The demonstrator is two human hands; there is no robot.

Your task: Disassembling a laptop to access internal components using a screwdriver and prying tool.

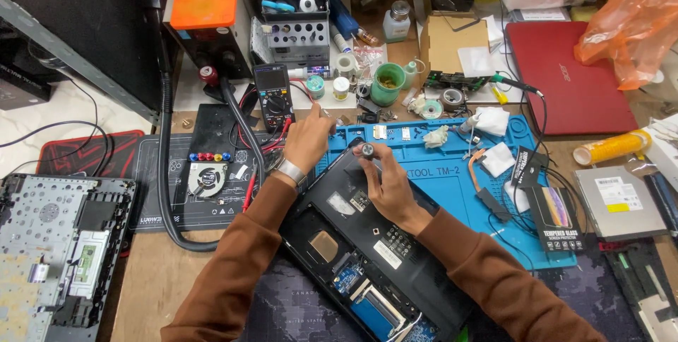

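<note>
A person's right hand pinches a screwdriver upright over the far edge of an open laptop base lying half on a blue mat. The left hand reaches past the corner, fingers curled together, near loose screws. A slipped tip could gouge the exposed board, and a nudge could scatter those screws.

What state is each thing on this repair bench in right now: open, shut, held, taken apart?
Black laptop: upside down, bottom covers off, circuit boards exposed.
Screwdriver: upright, held in the right hand.
Left hand: reaching past the laptop's far edge; grip hidden.
Red laptop: lid shut.
Grey laptop chassis: stripped, lying open.
Optical drive: removed, lying loose.
Small fan: loose on black mat.
</note>
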